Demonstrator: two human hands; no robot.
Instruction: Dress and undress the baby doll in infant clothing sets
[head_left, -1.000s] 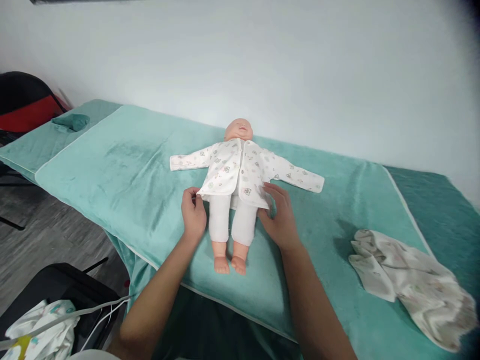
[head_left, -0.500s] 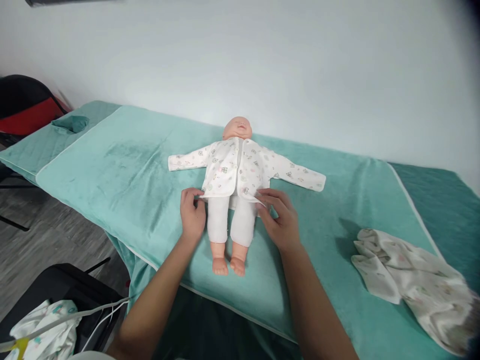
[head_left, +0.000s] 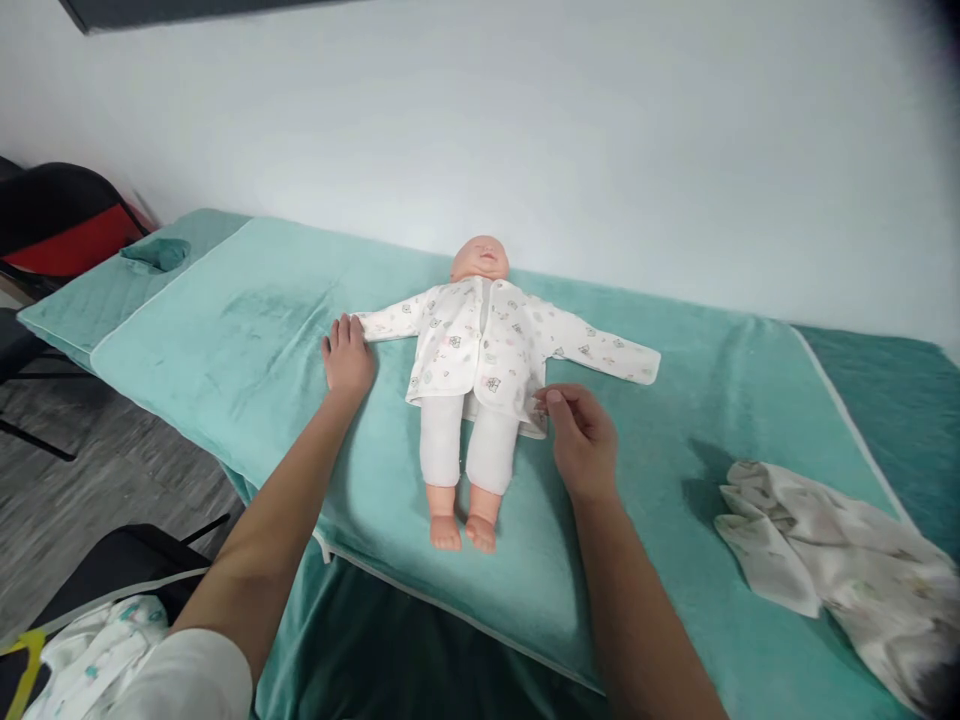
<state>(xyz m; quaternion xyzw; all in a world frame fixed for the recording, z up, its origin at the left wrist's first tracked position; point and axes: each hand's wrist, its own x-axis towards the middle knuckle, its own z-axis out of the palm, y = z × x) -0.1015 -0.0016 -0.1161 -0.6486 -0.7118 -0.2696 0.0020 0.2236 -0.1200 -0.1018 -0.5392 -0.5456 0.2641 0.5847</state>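
A baby doll (head_left: 480,258) lies on its back on the green-covered bed, its feet toward me. It wears white trousers (head_left: 441,440) and a white printed baby jacket (head_left: 457,345), fastened in front, with both sleeves spread sideways. My left hand (head_left: 349,358) rests at the cuff of the left-side sleeve, fingers stretched out and touching or just beside the cloth. At the jacket's lower right side, my right hand (head_left: 583,440) has thumb and forefinger pinched together on the hem edge. The right-side sleeve (head_left: 619,360) lies flat, its cuff looking empty.
The bed's green cover (head_left: 247,380) runs along a white wall. A crumpled printed cloth (head_left: 832,560) lies at the right. Black chairs (head_left: 64,215) stand at the left; the near one (head_left: 124,560) holds another printed cloth (head_left: 105,640) and a cable.
My left hand has left the jacket hem and moved up and left to the sleeve cuff. My right hand has shifted slightly right, and the hem there lies lower. The view has tilted slightly.
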